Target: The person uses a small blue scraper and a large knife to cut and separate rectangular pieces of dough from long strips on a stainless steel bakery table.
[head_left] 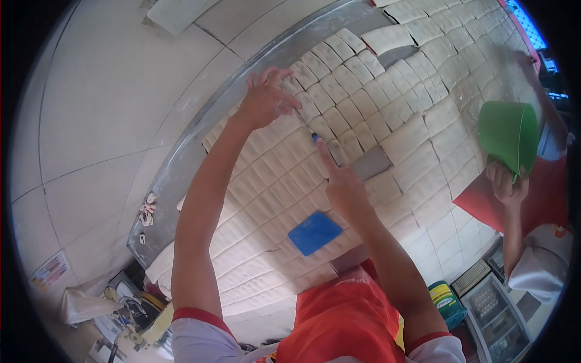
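Many flat pieces of pale dough [254, 175] cover a metal-edged worktop, scored or cut into small rectangles. My left hand [266, 97] is over the upper part of the dough, its fingers spread and curved down at the edge of the cut pieces. My right hand [344, 186] grips a small blue-handled cutter [316, 137], index finger stretched along it; the blade is too small to make out, angled toward my left hand among the pieces. A blue rectangular scraper [315, 233] lies on the dough below my right hand.
At right a co-worker in a red apron [544, 199] holds a green plastic container [506, 130] over the worktop's side; another hand [524, 60] is farther back. Scraps [147, 212] lie on the metal rim at left. Tools, bins and a tub [446, 305] sit along the lower edges.
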The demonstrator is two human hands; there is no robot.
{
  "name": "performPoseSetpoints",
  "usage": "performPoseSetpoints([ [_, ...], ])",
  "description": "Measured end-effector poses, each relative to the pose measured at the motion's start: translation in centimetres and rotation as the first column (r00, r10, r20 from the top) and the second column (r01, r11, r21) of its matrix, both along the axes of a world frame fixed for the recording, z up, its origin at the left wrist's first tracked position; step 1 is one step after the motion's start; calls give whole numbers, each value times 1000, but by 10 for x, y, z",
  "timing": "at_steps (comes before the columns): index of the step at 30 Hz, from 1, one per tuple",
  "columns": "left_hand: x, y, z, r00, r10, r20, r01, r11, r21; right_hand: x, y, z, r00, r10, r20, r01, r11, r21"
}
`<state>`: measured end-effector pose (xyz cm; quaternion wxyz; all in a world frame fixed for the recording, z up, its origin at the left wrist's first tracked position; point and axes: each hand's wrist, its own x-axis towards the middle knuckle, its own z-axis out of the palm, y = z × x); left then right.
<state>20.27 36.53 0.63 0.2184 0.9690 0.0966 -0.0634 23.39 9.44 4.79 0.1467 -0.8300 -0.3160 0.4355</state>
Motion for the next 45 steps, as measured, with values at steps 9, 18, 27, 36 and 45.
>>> performPoseSetpoints([
  [9, -4, -61, 1, 986, -141, 86, 148, 985, -87, -1, -27, -4, 998, -56, -3, 56, 994, 89],
  [18, -11, -102, 14, 978, -162, 128, 170, 984, -55, -17, -75, -14, 999, -48, 0, 48, 996, 72],
  [27, -8, -126, 10, 976, -217, 18, 218, 976, -18, -20, -92, -5, 995, -101, -12, 102, 984, 148],
  [36, -47, -168, -15, 977, 11, 213, -36, 993, 111, -85, -243, 21, 991, -135, -6, 131, 948, 291],
  [45, -105, -190, 3, 828, 556, 80, -560, 826, 56, -40, -57, -9, 989, -115, 93, 41, 818, 574],
])
